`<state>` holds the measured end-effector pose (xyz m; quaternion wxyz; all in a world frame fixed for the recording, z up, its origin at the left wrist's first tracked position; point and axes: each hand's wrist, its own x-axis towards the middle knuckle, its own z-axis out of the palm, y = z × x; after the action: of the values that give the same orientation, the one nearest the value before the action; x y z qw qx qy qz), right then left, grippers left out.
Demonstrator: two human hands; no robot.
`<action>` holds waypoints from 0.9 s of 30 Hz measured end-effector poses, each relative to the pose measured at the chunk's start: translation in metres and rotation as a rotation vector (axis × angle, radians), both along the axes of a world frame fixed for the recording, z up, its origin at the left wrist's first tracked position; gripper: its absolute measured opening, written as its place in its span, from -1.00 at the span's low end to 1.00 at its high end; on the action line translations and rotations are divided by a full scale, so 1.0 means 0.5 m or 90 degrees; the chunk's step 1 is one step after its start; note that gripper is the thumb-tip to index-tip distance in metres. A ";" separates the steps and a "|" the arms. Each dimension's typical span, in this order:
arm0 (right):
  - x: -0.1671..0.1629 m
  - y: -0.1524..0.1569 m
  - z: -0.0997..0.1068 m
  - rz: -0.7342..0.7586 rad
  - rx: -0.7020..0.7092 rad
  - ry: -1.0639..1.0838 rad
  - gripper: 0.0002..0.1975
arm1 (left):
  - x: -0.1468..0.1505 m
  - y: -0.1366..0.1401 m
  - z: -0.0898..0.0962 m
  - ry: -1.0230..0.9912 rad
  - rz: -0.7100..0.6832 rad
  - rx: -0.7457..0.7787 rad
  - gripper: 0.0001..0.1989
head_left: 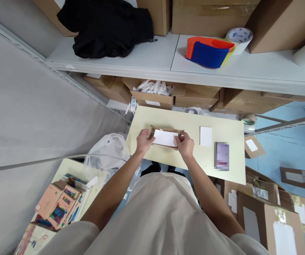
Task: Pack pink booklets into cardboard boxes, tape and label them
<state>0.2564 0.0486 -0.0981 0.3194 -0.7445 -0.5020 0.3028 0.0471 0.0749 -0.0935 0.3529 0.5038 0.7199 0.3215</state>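
A small cardboard box lies on the pale yellow table in front of me. On it rests a white rectangular sheet or slim white piece; I cannot tell which. My left hand grips the box's left end, its thumb at the white piece's left edge. At the opposite end, my right hand has its fingers curled round the box's edge, with the thumb pressing the white piece's right side. Dark or torn-looking flaps show near both hands. To the right lie a white pad or paper stack and a pixelated purplish rectangle.
The table stands below a shelf bearing a black garment, a blue-and-orange tape dispenser and tape rolls. An open carton holds white packets. A plastic bag hangs left; cartons stack right.
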 end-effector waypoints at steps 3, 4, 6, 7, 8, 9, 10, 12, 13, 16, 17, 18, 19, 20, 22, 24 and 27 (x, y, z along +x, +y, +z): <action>-0.009 0.013 -0.017 0.031 0.005 -0.100 -0.70 | 0.003 0.007 -0.013 0.021 -0.019 0.005 -0.52; -0.011 0.015 -0.023 0.039 0.008 -0.129 -0.71 | 0.004 0.007 -0.018 0.019 -0.023 0.008 -0.53; -0.014 0.017 -0.034 0.050 0.019 -0.185 -0.72 | 0.005 0.005 -0.028 0.014 -0.032 0.018 -0.54; -0.015 0.018 -0.040 0.056 0.026 -0.207 -0.73 | 0.005 0.004 -0.033 0.014 -0.039 0.024 -0.55; -0.015 0.018 -0.045 0.061 0.035 -0.226 -0.73 | 0.005 0.004 -0.037 0.017 -0.049 0.030 -0.56; -0.016 0.018 -0.050 0.065 0.043 -0.242 -0.72 | 0.004 0.003 -0.041 0.023 -0.060 0.038 -0.56; -0.016 0.018 -0.055 0.069 0.051 -0.257 -0.71 | 0.003 0.003 -0.044 0.036 -0.074 0.048 -0.57; -0.017 0.015 -0.064 0.080 0.067 -0.285 -0.70 | 0.002 0.002 -0.050 0.077 -0.114 0.073 -0.59; -0.017 0.012 -0.068 0.087 0.075 -0.299 -0.69 | 0.001 0.001 -0.053 0.098 -0.133 0.084 -0.60; -0.019 0.002 -0.077 0.111 0.099 -0.336 -0.66 | -0.001 -0.003 -0.058 0.145 -0.180 0.104 -0.62; -0.019 -0.001 -0.077 0.114 0.105 -0.347 -0.64 | -0.002 -0.004 -0.058 0.165 -0.196 0.114 -0.63; -0.018 -0.004 -0.076 0.109 0.111 -0.356 -0.62 | -0.002 -0.004 -0.057 0.193 -0.210 0.129 -0.64; -0.018 -0.007 -0.074 0.099 0.115 -0.364 -0.60 | -0.003 -0.005 -0.053 0.229 -0.225 0.149 -0.65; -0.017 -0.009 -0.070 0.085 0.119 -0.370 -0.58 | -0.004 -0.005 -0.048 0.268 -0.237 0.170 -0.66; -0.016 -0.011 -0.057 0.071 0.129 -0.377 -0.55 | -0.004 -0.004 -0.032 0.332 -0.279 0.204 -0.65; -0.021 -0.014 -0.044 0.128 0.151 -0.380 -0.53 | -0.001 -0.002 -0.016 0.371 -0.391 0.229 -0.59; -0.035 -0.021 -0.033 0.332 0.172 -0.390 -0.43 | 0.006 0.002 -0.002 0.423 -0.628 0.239 -0.42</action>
<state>0.2387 0.0382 -0.1148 0.1629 -0.5995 -0.7805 0.0699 0.0500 0.0761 -0.0943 0.1227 0.9036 0.4048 0.0678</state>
